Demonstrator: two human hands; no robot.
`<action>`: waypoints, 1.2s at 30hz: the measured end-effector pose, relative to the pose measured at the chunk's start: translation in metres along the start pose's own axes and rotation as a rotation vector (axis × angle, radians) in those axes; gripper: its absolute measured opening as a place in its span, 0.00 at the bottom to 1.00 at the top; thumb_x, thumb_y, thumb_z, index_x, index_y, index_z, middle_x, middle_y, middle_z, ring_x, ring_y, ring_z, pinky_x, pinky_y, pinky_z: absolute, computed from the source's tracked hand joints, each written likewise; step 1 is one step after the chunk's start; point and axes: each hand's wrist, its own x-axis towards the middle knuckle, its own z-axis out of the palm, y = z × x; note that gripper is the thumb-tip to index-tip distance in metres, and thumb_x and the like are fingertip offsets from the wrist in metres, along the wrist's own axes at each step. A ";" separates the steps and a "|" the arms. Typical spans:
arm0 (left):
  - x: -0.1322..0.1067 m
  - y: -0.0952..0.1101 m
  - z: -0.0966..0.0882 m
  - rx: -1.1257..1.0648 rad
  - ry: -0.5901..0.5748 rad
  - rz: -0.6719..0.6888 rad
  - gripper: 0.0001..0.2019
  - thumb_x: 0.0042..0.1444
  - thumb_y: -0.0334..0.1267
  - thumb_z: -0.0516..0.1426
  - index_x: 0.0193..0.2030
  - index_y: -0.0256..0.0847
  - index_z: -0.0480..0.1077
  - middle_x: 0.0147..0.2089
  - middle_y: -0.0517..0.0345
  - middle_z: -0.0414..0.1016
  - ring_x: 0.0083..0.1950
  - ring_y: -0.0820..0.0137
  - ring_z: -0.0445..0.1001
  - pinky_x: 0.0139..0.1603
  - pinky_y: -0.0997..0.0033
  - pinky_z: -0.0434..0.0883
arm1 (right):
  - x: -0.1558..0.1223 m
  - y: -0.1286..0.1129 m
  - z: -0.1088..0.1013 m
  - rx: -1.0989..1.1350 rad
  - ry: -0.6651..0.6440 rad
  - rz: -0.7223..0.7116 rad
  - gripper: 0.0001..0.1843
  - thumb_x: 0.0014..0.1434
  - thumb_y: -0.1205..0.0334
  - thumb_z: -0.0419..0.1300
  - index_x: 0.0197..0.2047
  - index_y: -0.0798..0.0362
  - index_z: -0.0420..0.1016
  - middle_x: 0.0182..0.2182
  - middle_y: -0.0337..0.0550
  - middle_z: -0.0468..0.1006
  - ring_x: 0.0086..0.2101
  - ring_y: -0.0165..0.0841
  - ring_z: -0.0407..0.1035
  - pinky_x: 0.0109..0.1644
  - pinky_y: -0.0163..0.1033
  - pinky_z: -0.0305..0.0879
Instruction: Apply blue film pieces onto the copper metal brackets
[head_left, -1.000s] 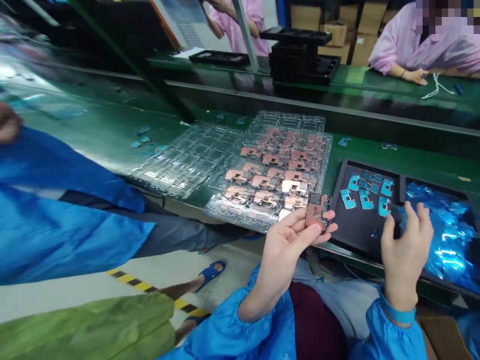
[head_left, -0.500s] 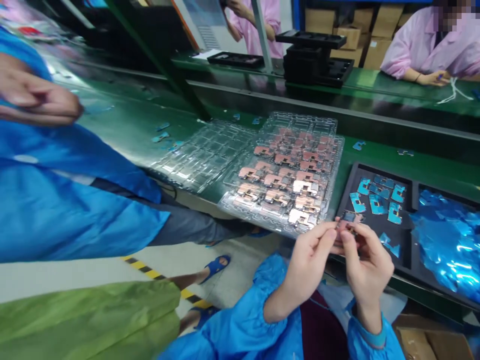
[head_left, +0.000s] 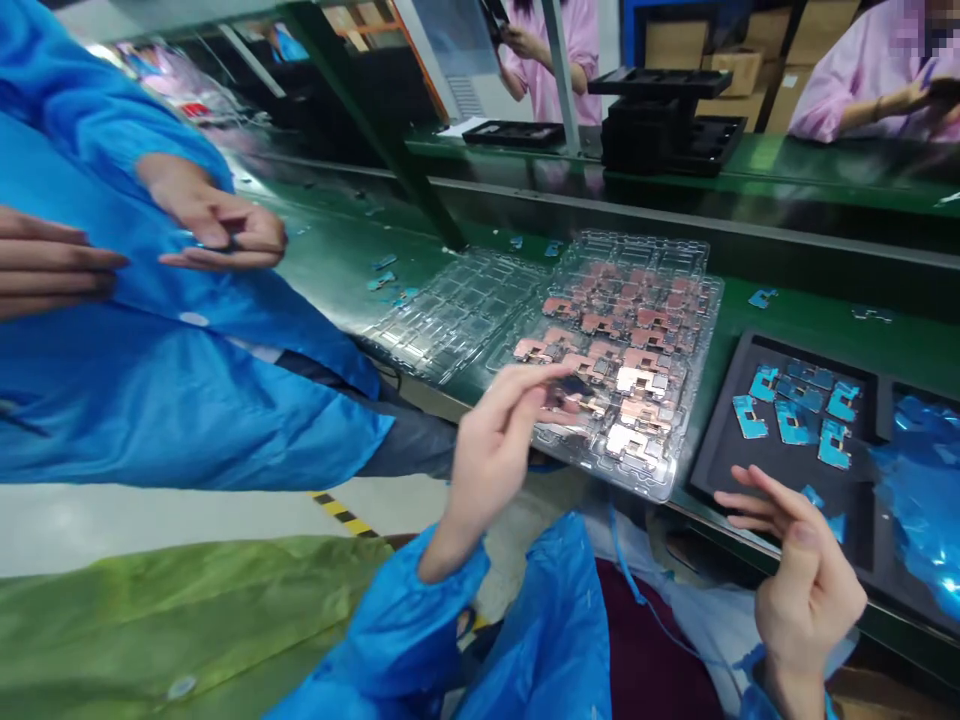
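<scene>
Green worktop (head_left: 322,260), shiny, runs left to right. Directly on it: overlapping transparent trays (head_left: 649,487) in the middle, carrying copper-coloured boards; flat transparent sheet-like tray (head_left: 465,310) just left of them; black two-compartment tray (head_left: 720,450) near the front edge, right. Loose blue pieces (head_left: 384,282) lie far left, a couple behind the transparent trays, one blue board (head_left: 763,298) behind the black tray, dull board (head_left: 872,314) right of that. Raised green ledge (head_left: 772,160) behind: black tray stack (head_left: 637,130), flat black tray (head_left: 514,132), white paper.
</scene>
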 end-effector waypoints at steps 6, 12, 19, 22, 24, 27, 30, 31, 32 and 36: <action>0.053 -0.026 -0.025 0.198 0.084 0.008 0.11 0.68 0.40 0.61 0.50 0.41 0.83 0.50 0.53 0.87 0.46 0.64 0.87 0.51 0.64 0.86 | 0.015 0.004 0.002 -0.166 -0.116 -0.070 0.13 0.77 0.60 0.60 0.57 0.49 0.85 0.51 0.49 0.87 0.45 0.40 0.85 0.40 0.42 0.84; 0.075 -0.038 -0.011 0.189 0.009 -0.015 0.09 0.64 0.41 0.63 0.46 0.41 0.82 0.48 0.52 0.89 0.49 0.61 0.86 0.54 0.60 0.83 | 0.040 -0.003 0.032 -0.258 -0.203 -0.201 0.12 0.76 0.62 0.61 0.58 0.50 0.82 0.55 0.53 0.83 0.52 0.40 0.80 0.43 0.41 0.82; 0.117 -0.038 0.008 0.271 -0.188 0.007 0.09 0.63 0.43 0.65 0.43 0.41 0.83 0.49 0.49 0.88 0.48 0.59 0.85 0.51 0.60 0.81 | 0.040 0.003 0.035 -0.242 -0.241 -0.179 0.13 0.77 0.61 0.59 0.59 0.49 0.81 0.57 0.52 0.82 0.56 0.40 0.79 0.48 0.43 0.82; 0.133 -0.044 0.010 0.354 -0.309 -0.010 0.08 0.64 0.44 0.64 0.42 0.42 0.83 0.46 0.50 0.88 0.45 0.59 0.85 0.48 0.60 0.81 | 0.040 0.005 0.030 -0.256 -0.209 -0.154 0.13 0.77 0.59 0.59 0.59 0.49 0.82 0.57 0.52 0.82 0.57 0.43 0.79 0.48 0.45 0.81; 0.137 -0.048 0.009 0.383 -0.352 -0.018 0.09 0.65 0.45 0.64 0.43 0.43 0.83 0.47 0.50 0.88 0.45 0.59 0.84 0.47 0.60 0.81 | 0.040 0.007 0.026 -0.268 -0.189 -0.138 0.13 0.77 0.58 0.59 0.59 0.48 0.82 0.57 0.52 0.83 0.57 0.44 0.79 0.47 0.45 0.81; 0.138 -0.052 0.005 0.425 -0.389 0.000 0.09 0.66 0.44 0.62 0.42 0.44 0.82 0.49 0.50 0.87 0.45 0.59 0.83 0.46 0.61 0.79 | 0.040 0.009 0.022 -0.272 -0.173 -0.115 0.13 0.77 0.58 0.59 0.57 0.48 0.83 0.57 0.52 0.83 0.57 0.44 0.79 0.48 0.46 0.81; 0.137 -0.052 0.005 0.513 -0.431 0.021 0.09 0.66 0.42 0.62 0.40 0.43 0.82 0.45 0.51 0.86 0.42 0.60 0.82 0.43 0.61 0.77 | 0.040 0.010 0.021 -0.266 -0.162 -0.108 0.13 0.77 0.57 0.59 0.57 0.48 0.83 0.57 0.52 0.83 0.57 0.45 0.79 0.46 0.45 0.81; 0.137 -0.053 0.005 0.541 -0.446 0.033 0.09 0.67 0.42 0.61 0.40 0.43 0.82 0.42 0.52 0.85 0.42 0.59 0.82 0.43 0.60 0.76 | 0.040 0.011 0.021 -0.264 -0.159 -0.107 0.13 0.77 0.57 0.59 0.57 0.48 0.83 0.57 0.52 0.83 0.57 0.45 0.79 0.46 0.45 0.81; 0.137 -0.053 0.006 0.567 -0.459 0.054 0.09 0.67 0.41 0.61 0.41 0.43 0.82 0.40 0.52 0.84 0.42 0.59 0.81 0.44 0.59 0.76 | 0.040 0.011 0.021 -0.264 -0.158 -0.106 0.13 0.77 0.57 0.59 0.57 0.48 0.83 0.57 0.52 0.83 0.56 0.45 0.79 0.46 0.45 0.81; 0.137 -0.061 0.010 0.690 -0.460 0.206 0.11 0.70 0.40 0.58 0.43 0.43 0.83 0.43 0.51 0.83 0.51 0.54 0.79 0.55 0.53 0.75 | 0.039 0.013 0.021 -0.261 -0.161 -0.101 0.13 0.77 0.56 0.59 0.57 0.48 0.83 0.57 0.52 0.83 0.56 0.44 0.79 0.46 0.44 0.81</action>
